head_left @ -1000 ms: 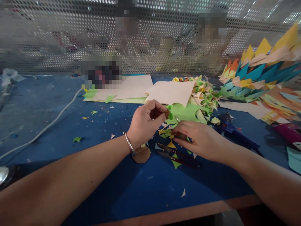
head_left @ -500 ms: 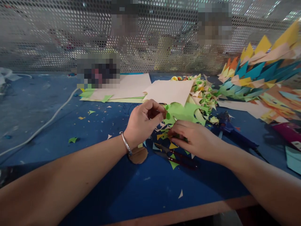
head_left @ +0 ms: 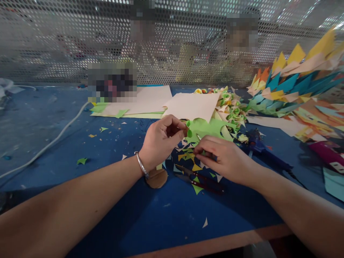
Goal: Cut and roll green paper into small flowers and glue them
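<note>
My left hand (head_left: 161, 141), wearing a silver bangle, pinches a small green curled paper piece (head_left: 189, 133) between thumb and fingertips. Just to its right, my right hand (head_left: 225, 156) is closed around a thin tool (head_left: 199, 137). Only the tool's slim metallic tip shows, pointing up and left towards the paper piece without visible contact; my fingers hide the rest. Dark-handled scissors (head_left: 209, 184) lie with blades apart below my right hand. Under my left wrist rests a round brown cardboard disc (head_left: 157, 179). A cut green sheet (head_left: 208, 128) lies behind both hands.
Paper scraps litter the blue table (head_left: 107, 208). A blue glue gun (head_left: 268, 152) lies right, near a magenta object (head_left: 324, 154). Pale sheets (head_left: 192, 105), curled paper pieces (head_left: 232, 111) and a layered paper construction (head_left: 295, 79) stand behind. A white cable (head_left: 57, 143) crosses the left side.
Both hands keep their grips. The green paper piece has shifted slightly left and turned a little in my left fingertips; the view has moved slightly.
</note>
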`<state>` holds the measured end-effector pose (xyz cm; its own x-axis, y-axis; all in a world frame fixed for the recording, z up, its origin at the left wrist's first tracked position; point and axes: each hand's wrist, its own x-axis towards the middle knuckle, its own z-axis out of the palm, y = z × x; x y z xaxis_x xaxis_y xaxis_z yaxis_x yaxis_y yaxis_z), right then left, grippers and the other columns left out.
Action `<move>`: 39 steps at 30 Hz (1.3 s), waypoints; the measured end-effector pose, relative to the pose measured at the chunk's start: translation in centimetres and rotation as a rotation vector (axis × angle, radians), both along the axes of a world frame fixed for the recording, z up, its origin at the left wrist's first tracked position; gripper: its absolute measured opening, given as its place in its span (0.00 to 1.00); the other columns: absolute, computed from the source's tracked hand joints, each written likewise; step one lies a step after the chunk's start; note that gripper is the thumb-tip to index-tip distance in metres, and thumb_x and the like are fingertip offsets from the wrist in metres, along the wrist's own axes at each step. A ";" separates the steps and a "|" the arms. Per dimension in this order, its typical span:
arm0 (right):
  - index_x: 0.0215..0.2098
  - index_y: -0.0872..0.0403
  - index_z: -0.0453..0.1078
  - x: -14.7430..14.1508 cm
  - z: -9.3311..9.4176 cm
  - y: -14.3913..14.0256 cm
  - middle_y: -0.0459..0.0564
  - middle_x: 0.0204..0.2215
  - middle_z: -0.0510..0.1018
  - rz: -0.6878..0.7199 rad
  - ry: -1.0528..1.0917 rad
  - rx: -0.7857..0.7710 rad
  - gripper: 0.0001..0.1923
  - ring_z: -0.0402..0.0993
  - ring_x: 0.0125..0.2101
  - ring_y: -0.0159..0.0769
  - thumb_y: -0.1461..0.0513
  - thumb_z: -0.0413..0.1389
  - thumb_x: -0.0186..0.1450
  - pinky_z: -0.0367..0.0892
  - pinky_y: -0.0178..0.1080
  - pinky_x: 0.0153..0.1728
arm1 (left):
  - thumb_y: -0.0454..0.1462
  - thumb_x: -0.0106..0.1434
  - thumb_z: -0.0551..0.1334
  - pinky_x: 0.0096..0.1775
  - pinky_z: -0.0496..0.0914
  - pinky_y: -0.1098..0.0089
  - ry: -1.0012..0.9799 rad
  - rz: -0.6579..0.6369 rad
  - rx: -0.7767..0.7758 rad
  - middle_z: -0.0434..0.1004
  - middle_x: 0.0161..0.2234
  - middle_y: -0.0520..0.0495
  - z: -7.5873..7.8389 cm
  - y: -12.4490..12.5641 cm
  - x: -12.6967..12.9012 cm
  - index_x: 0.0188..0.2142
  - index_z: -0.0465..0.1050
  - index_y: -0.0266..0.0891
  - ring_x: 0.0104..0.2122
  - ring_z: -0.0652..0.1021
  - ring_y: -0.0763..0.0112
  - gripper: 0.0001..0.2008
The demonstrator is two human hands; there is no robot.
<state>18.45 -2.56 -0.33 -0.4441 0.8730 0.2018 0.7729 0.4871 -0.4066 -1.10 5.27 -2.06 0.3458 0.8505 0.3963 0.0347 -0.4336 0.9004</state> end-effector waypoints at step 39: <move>0.39 0.53 0.72 0.2 0.7 -0.4 0.50 0.35 0.78 -0.051 0.209 0.517 0.05 0.77 0.32 0.32 0.69 0.58 0.67 0.73 0.35 0.32 | 0.31 0.59 0.65 0.33 0.71 0.73 0.106 -0.174 0.076 0.78 0.31 0.51 0.0 -1.4 0.2 0.29 0.74 0.39 0.30 0.77 0.75 0.04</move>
